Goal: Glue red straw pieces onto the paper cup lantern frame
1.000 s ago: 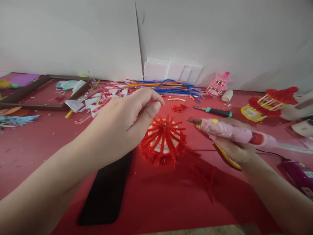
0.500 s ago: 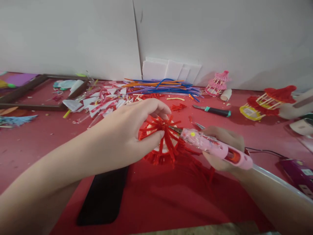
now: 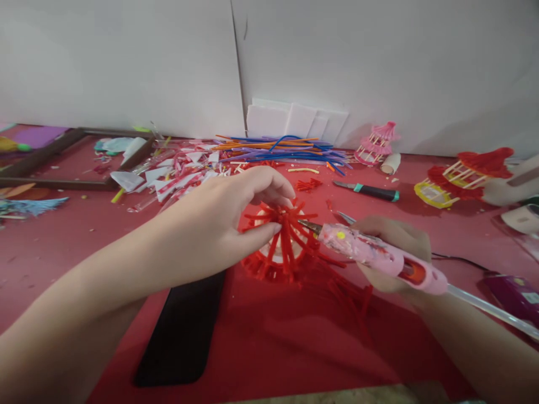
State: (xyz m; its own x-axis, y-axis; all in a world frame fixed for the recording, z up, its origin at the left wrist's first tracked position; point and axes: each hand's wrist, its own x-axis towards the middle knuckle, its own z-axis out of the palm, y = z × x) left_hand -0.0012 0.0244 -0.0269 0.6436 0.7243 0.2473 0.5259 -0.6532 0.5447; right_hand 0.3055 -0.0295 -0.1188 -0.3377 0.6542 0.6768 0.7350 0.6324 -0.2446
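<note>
My left hand curves over a red pipe-cleaner piece, whose strips fan out from a raised centre over a pale round base. Its thumb and fingers are at the centre of the strips, but the exact contact is partly hidden by the hand. My right hand is wrapped round a pink glue gun with a clear glue stick out of its back. The metal nozzle points left, just right of the red centre and apart from it. Loose red strips lie below the gun.
Behind are bundled blue and orange pipe cleaners, wrapper scraps and a black-handled cutter. A black phone lies front left. Small red and pink towers stand right, a dark frame left.
My right hand has drawn the glue gun slightly right and down, so its nozzle is farther from the red centre. My left hand stays nearly in place over the strips.
</note>
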